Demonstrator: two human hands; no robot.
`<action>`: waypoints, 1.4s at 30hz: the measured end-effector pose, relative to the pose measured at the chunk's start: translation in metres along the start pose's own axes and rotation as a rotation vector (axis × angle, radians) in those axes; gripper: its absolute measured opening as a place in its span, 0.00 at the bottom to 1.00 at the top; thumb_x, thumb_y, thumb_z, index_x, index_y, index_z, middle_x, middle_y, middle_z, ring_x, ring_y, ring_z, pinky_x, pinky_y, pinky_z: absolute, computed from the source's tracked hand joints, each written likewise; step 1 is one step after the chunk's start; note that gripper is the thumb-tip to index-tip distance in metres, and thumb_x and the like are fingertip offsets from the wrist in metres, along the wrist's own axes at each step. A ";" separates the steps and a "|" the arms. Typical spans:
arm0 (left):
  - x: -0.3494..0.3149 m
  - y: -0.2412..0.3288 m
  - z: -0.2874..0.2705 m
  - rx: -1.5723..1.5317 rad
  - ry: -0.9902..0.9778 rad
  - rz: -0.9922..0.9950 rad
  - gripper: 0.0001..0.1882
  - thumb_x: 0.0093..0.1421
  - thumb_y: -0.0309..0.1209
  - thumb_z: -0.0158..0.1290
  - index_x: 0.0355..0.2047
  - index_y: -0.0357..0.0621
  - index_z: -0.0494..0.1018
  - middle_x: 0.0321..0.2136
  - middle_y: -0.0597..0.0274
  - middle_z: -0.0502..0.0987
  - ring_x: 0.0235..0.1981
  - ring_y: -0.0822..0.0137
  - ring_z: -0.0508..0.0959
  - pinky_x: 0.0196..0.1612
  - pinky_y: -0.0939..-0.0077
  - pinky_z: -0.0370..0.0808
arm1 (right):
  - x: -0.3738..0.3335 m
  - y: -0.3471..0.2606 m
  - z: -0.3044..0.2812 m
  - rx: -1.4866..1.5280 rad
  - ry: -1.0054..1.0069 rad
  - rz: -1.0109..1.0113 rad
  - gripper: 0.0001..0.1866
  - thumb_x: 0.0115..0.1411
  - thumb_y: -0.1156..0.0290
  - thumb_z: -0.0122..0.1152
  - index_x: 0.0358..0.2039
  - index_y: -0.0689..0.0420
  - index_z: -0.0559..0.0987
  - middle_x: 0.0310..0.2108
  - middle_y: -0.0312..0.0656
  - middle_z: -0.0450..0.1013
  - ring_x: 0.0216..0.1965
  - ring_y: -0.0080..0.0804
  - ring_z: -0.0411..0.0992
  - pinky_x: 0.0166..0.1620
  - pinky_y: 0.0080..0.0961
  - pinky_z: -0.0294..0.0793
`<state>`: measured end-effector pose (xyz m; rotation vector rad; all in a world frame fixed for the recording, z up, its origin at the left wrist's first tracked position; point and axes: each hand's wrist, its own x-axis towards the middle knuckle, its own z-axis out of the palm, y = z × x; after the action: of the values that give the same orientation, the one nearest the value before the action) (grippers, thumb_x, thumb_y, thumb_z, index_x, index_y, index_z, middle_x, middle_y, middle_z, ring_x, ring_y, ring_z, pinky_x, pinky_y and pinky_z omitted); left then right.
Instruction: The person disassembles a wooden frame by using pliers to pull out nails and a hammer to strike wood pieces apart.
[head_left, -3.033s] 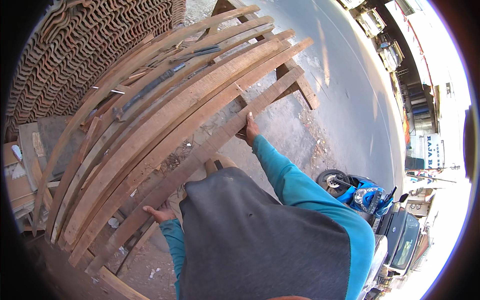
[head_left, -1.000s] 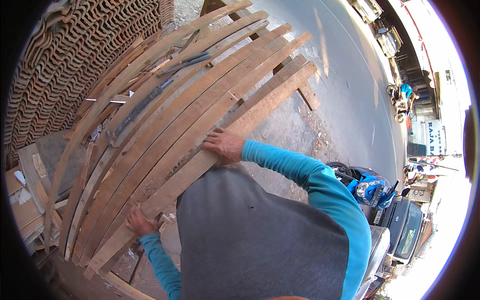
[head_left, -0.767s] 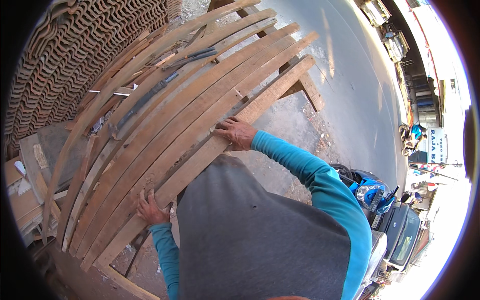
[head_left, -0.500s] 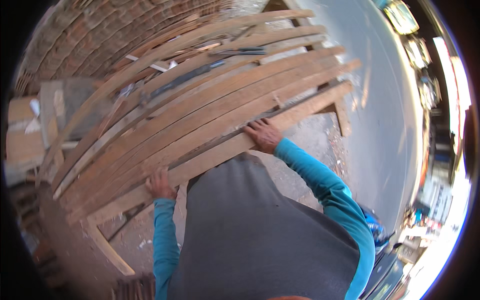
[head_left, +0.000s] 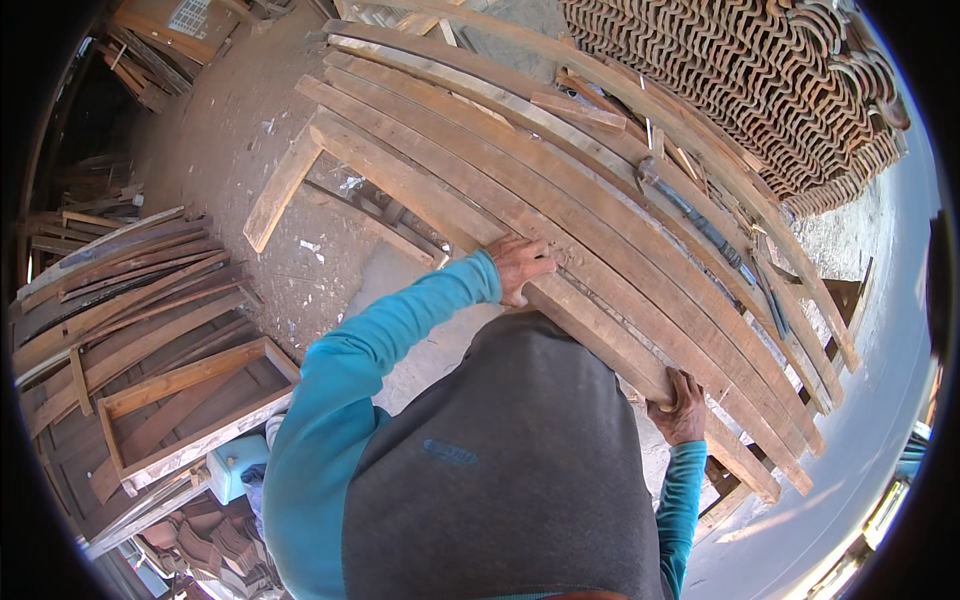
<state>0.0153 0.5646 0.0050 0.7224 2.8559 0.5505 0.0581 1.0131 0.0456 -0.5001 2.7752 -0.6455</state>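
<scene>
Several long wooden planks (head_left: pixel 600 230) lie side by side on a wooden trestle frame, running from upper left to lower right. My left hand (head_left: pixel 518 268) grips the nearest plank (head_left: pixel 590 325) around its middle, fingers over the top. Farther right, my right hand (head_left: pixel 683 405) is curled over the same plank, its thumb side toward me. On the planks beyond rests a hammer (head_left: pixel 705 228) with a dark handle and blue end. Beside it lies a dark two-handled tool (head_left: pixel 773 298), perhaps pincers.
Stacked clay roof tiles (head_left: pixel 740 90) stand at the far right. Left, a pile of planks (head_left: pixel 120 300) lies with a wooden frame (head_left: pixel 190 410) and a light blue container (head_left: pixel 235 465). A trestle leg (head_left: pixel 283 190) slants out at the near plank's left end. Paved road (head_left: pixel 800 530) lies right.
My view has turned, so the planks now slope down to the right. Both hands have shifted rightward along the nearest plank, the right one now near its right end.
</scene>
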 end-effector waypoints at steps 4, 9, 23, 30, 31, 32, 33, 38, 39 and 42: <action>0.002 -0.022 -0.022 -0.026 -0.059 0.099 0.32 0.45 0.49 0.70 0.48 0.51 0.77 0.48 0.58 0.74 0.56 0.51 0.73 0.65 0.43 0.58 | 0.005 0.014 -0.007 0.030 -0.111 -0.111 0.31 0.47 0.63 0.72 0.51 0.61 0.74 0.45 0.53 0.75 0.50 0.53 0.72 0.55 0.46 0.71; -0.017 -0.030 0.026 0.002 -0.011 -0.031 0.33 0.51 0.51 0.66 0.55 0.53 0.75 0.54 0.57 0.74 0.61 0.53 0.70 0.68 0.44 0.55 | 0.003 0.017 0.010 -0.102 -0.138 0.071 0.32 0.56 0.56 0.67 0.57 0.58 0.71 0.53 0.54 0.72 0.53 0.57 0.70 0.56 0.50 0.68; 0.001 -0.043 0.012 0.024 0.024 0.057 0.48 0.37 0.31 0.74 0.62 0.51 0.68 0.55 0.53 0.72 0.57 0.47 0.70 0.64 0.49 0.62 | 0.010 0.022 0.021 -0.229 -0.089 0.037 0.40 0.48 0.64 0.73 0.62 0.51 0.68 0.57 0.46 0.69 0.61 0.47 0.66 0.64 0.45 0.64; -0.010 -0.030 0.009 -0.005 0.018 0.055 0.45 0.38 0.28 0.73 0.60 0.51 0.70 0.55 0.53 0.73 0.59 0.47 0.70 0.64 0.48 0.62 | -0.015 0.011 0.034 -0.225 -0.027 0.060 0.38 0.52 0.62 0.71 0.62 0.55 0.67 0.58 0.47 0.69 0.61 0.48 0.67 0.65 0.47 0.64; -0.004 -0.035 0.007 0.000 0.015 0.060 0.45 0.38 0.28 0.73 0.60 0.51 0.70 0.56 0.54 0.72 0.59 0.48 0.70 0.64 0.48 0.62 | -0.011 0.009 0.026 -0.186 -0.070 0.083 0.38 0.53 0.62 0.71 0.62 0.56 0.67 0.57 0.47 0.69 0.60 0.48 0.67 0.64 0.46 0.64; 0.001 -0.035 0.003 0.004 0.007 0.062 0.45 0.38 0.29 0.73 0.61 0.51 0.70 0.56 0.54 0.72 0.59 0.48 0.69 0.65 0.47 0.62 | -0.009 0.010 0.019 -0.182 -0.064 0.104 0.38 0.53 0.62 0.71 0.62 0.56 0.67 0.57 0.47 0.69 0.60 0.48 0.67 0.64 0.46 0.64; 0.010 -0.037 -0.002 0.003 -0.003 0.081 0.45 0.38 0.29 0.73 0.61 0.51 0.70 0.56 0.54 0.72 0.59 0.48 0.69 0.65 0.47 0.62 | -0.003 0.014 0.012 -0.209 -0.016 0.079 0.38 0.53 0.62 0.71 0.63 0.55 0.66 0.57 0.47 0.69 0.60 0.48 0.68 0.64 0.46 0.64; 0.083 -0.047 -0.013 0.097 0.204 0.154 0.48 0.39 0.31 0.73 0.63 0.51 0.67 0.61 0.57 0.69 0.64 0.50 0.66 0.68 0.48 0.59 | 0.044 0.037 -0.017 -0.272 0.154 0.070 0.37 0.54 0.63 0.70 0.64 0.54 0.67 0.59 0.48 0.68 0.61 0.47 0.66 0.65 0.47 0.62; 0.093 -0.045 -0.011 0.118 0.224 0.121 0.47 0.43 0.28 0.72 0.65 0.49 0.65 0.65 0.52 0.65 0.67 0.47 0.63 0.69 0.49 0.59 | 0.051 0.039 -0.017 -0.308 0.253 0.052 0.37 0.54 0.63 0.70 0.63 0.54 0.67 0.60 0.49 0.67 0.62 0.47 0.65 0.65 0.48 0.62; 0.099 -0.054 0.022 0.026 0.228 0.074 0.45 0.47 0.26 0.71 0.66 0.46 0.64 0.67 0.45 0.60 0.68 0.43 0.61 0.70 0.50 0.60 | 0.064 0.051 0.010 -0.378 0.380 0.137 0.35 0.55 0.63 0.69 0.63 0.54 0.68 0.61 0.50 0.66 0.63 0.48 0.63 0.65 0.51 0.61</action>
<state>-0.0895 0.5753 -0.0403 0.8223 3.0609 0.6458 -0.0112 1.0280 0.0029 -0.2717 3.2778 -0.1949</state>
